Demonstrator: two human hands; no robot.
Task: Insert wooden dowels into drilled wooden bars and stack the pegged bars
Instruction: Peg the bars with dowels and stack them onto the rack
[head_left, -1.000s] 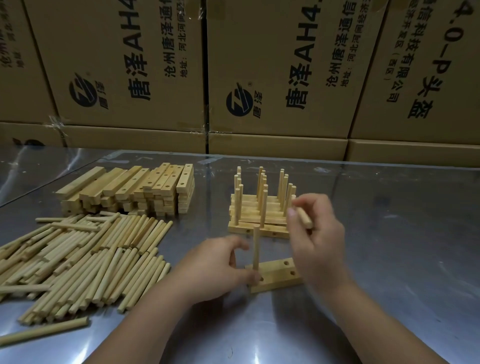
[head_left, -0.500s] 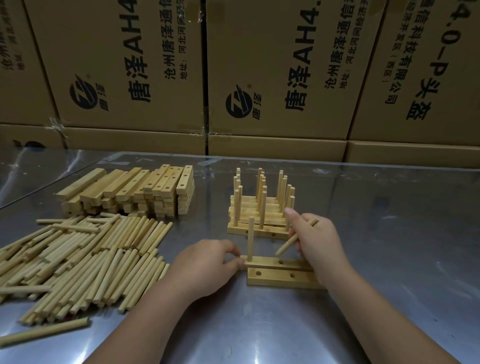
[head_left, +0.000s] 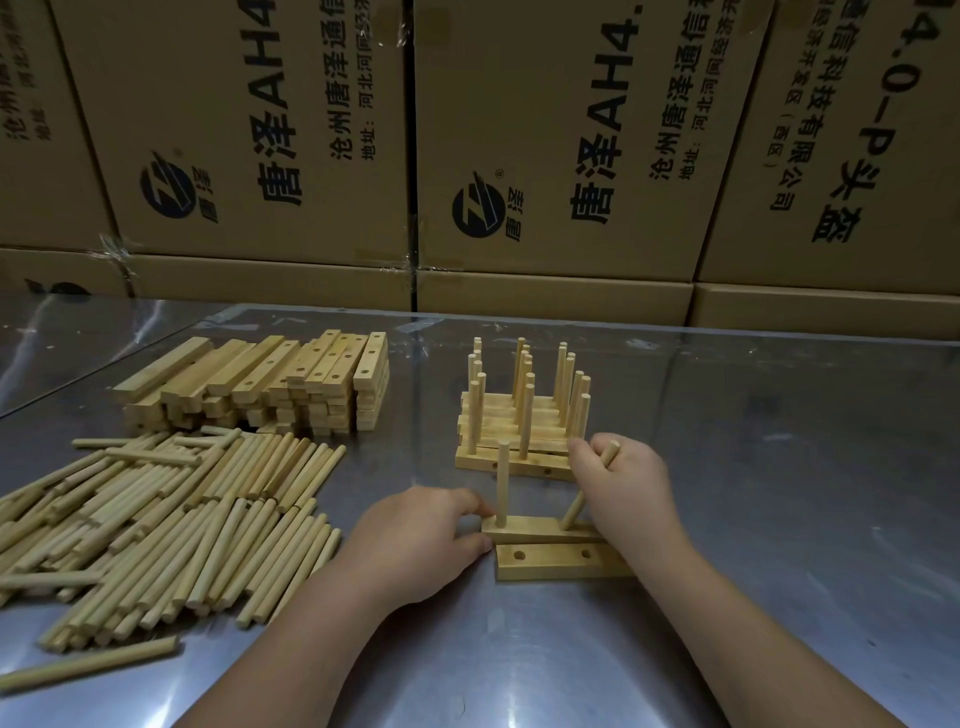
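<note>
Now right grip (head_left: 623, 491) pinches a round dowel (head_left: 573, 510); left grip (head_left: 415, 540) holds the drilled bar (head_left: 540, 531).

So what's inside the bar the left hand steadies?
An upright dowel stands in the bar near its left end. The right hand holds a second dowel, tilted, lower end at the bar's right part. Whether it has entered a hole can't be seen.

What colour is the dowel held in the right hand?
Pale yellowish tan, bare wood. The head view shows the dowel, held by the right hand, best.
</note>
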